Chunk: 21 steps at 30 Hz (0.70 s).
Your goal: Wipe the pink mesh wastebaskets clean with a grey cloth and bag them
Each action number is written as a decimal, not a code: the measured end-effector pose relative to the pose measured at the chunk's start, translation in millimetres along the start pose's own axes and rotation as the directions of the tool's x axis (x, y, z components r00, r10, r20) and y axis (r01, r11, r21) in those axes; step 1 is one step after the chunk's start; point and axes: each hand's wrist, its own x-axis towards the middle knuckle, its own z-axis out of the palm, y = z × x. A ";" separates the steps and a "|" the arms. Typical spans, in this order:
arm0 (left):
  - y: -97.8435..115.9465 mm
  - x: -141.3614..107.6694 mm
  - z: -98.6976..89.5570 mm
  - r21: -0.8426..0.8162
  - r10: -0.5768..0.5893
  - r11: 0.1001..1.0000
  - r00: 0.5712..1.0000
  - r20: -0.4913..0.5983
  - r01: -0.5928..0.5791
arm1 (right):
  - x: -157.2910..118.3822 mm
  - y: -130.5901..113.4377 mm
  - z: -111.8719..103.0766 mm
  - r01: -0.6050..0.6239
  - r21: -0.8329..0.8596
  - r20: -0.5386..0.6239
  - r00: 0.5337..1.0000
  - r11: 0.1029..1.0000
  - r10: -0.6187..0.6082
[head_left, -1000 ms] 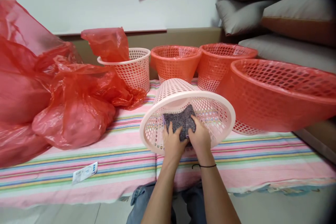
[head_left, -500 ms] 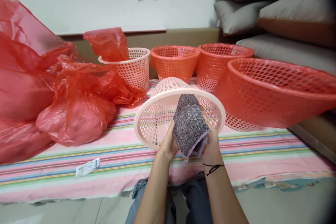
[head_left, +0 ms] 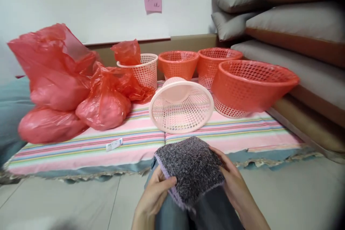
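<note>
A dark grey, speckled cloth with a lilac edge is spread above my lap, folded or layered. My left hand pinches its left edge, thumb on top and fingers underneath. On the cloth's right side, my right hand grips the edge, its fingers partly hidden behind the fabric. Just beyond the cloth lies a pale pink perforated basket on its side, its mouth facing me and nothing visible in it.
A striped cloth covers the low platform. Red plastic bags sit at left, beside a white label. Behind stand an upright pale basket and several baskets wrapped in red plastic. Cushions are stacked at right.
Both hands have drawn the grey cloth out of the basket's mouth, back over my lap, and it is now spread flatter. The view has shifted back, showing more floor.
</note>
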 end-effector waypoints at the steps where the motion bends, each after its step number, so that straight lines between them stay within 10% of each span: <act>1: -3.9 -6.3 6.2 0.010 0.002 1.000 0.999 -0.036 -0.001 | -10.3 -3.1 -0.7 0.087 -0.142 -0.034 0.995 0.986 -0.093; 4: -11.6 -19.5 25.6 0.050 0.032 0.998 0.997 -0.076 -0.029 | -40.0 -16.2 7.4 0.280 -0.402 0.063 0.958 0.872 -0.279; 10: -12.5 -39.0 46.7 0.116 0.183 0.976 0.983 0.005 -0.182 | -77.7 -27.8 40.4 0.261 -0.349 0.344 0.929 0.900 -0.136; 16: 4.8 -56.8 40.0 0.257 0.332 0.925 0.923 -0.195 -0.279 | -69.2 -24.7 15.8 -0.002 -0.073 0.073 0.997 0.997 0.007; 21: 30.9 -55.1 -20.7 0.428 0.432 0.861 0.839 -0.331 -0.275 | -50.3 -10.2 -44.1 -0.090 0.060 -0.169 0.981 0.994 0.099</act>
